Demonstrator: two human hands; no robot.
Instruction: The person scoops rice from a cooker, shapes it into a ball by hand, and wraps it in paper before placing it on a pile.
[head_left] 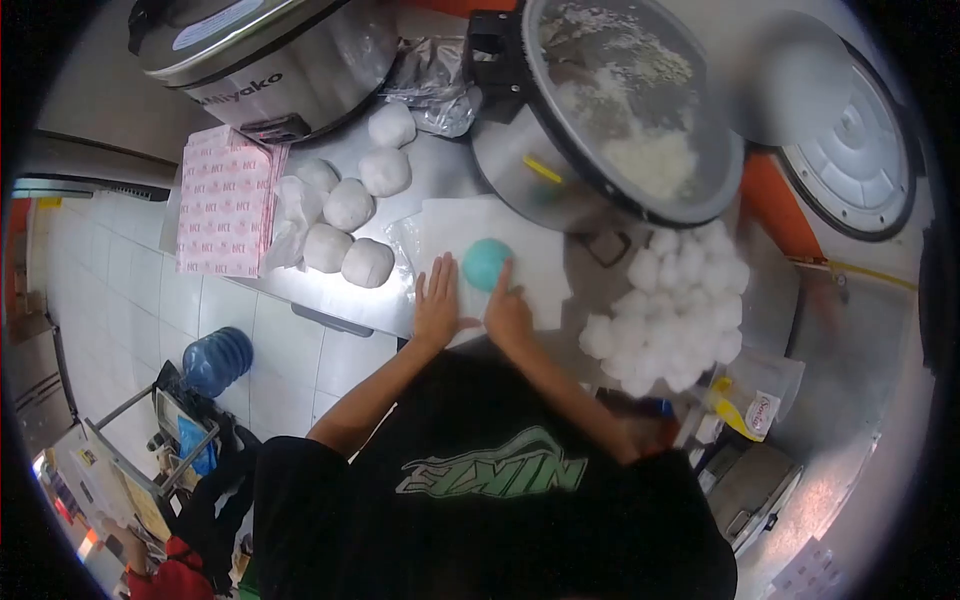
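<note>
On a white sheet of paper (535, 235) in front of me lies a small round turquoise object (485, 264). My left hand (437, 303) rests flat on the left edge of the sheet with its fingers spread, just left of the turquoise object. My right hand (508, 312) is at the object's lower right, its index finger stretched out and touching the edge; the other fingers look curled. Left of the sheet are several wrapped white balls (349, 205). To the right sits a pile of white rounded lumps (668, 315).
A rice cooker (290, 75) stands at the back left beside a stack of pink printed papers (225, 205). An open pot (520, 160) with white grains is behind the sheet. Another person (180, 570) is at the lower left.
</note>
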